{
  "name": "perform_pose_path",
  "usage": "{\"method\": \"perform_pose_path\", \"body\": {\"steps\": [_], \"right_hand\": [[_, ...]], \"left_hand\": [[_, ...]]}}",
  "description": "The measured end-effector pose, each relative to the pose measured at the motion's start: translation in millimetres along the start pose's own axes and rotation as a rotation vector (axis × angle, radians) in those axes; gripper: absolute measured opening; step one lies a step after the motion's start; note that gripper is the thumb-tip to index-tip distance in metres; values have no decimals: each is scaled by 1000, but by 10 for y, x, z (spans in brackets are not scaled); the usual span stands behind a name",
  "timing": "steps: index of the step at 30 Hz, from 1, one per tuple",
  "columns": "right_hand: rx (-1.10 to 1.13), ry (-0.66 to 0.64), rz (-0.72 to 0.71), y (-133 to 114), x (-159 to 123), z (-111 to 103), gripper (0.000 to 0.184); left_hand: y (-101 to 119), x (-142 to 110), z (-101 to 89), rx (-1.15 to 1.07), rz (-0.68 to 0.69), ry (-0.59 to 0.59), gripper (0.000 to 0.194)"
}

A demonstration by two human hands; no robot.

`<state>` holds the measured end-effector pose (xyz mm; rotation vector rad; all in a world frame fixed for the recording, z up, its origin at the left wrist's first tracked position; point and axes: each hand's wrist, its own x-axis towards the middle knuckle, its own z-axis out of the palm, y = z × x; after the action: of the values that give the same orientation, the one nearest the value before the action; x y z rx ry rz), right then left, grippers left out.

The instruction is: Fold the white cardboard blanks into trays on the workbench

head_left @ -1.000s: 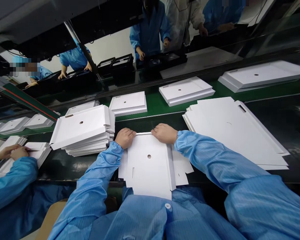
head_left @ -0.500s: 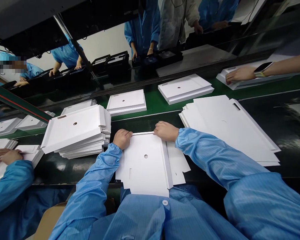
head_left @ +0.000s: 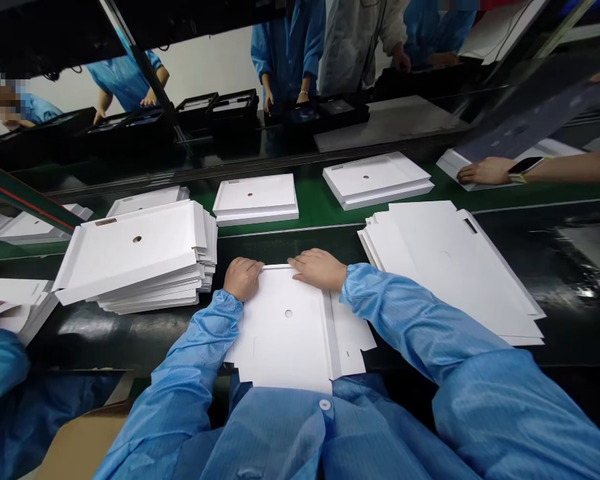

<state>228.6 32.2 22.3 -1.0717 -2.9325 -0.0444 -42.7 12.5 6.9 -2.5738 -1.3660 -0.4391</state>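
A white die-cut cardboard sheet (head_left: 290, 333) with a small round hole lies flat in front of me on the dark table. My left hand (head_left: 241, 278) is curled on its far left corner, fingers folded over the raised far flap. My right hand (head_left: 319, 268) presses on the same far edge, fingers bent down onto the flap. The sheet's right side panel (head_left: 353, 333) lies unfolded. The near edge of the sheet is hidden under my blue coat.
A stack of folded white trays (head_left: 135, 257) stands to the left, a pile of flat blanks (head_left: 450, 260) to the right. Folded trays (head_left: 257, 199) (head_left: 375, 179) ride the green belt (head_left: 315, 207). A co-worker's hand with a watch (head_left: 487, 171) rests on a tray at right; another person's sleeve (head_left: 0, 373) is at left.
My right hand slid a little leftward along the far flap. The co-worker's hand at right came into view and a dark sheet now passes above it. The view shifted slightly.
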Motion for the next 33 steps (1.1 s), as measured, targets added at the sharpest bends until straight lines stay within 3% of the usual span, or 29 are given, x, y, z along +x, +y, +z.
{"method": "perform_pose_path", "body": {"steps": [7, 19, 22, 24, 26, 28, 31, 33], "right_hand": [[14, -105, -28, -161, 292, -63, 38], [3, -64, -80, -188, 286, -74, 40], [4, -33, -5, -176, 245, -84, 45], [4, -23, 105, -121, 190, -99, 45], [4, -19, 235, -18, 112, -129, 44], [5, 9, 365, 111, 8, -177, 43], [34, 50, 523, 262, -183, -268, 42], [103, 33, 572, 285, -314, -324, 38]], "left_hand": [[33, -7, -41, -41, 18, 14, 24], [51, -36, 11, -151, -40, 27, 28], [38, -85, -22, -241, -176, 86, 29], [21, -144, -62, -376, -354, 113, 49], [12, -209, -121, -599, -528, 38, 67], [24, -261, -196, -844, -607, -161, 67], [58, -278, -303, -994, -558, -449, 40], [57, -239, -346, -908, -503, -504, 22]]}}
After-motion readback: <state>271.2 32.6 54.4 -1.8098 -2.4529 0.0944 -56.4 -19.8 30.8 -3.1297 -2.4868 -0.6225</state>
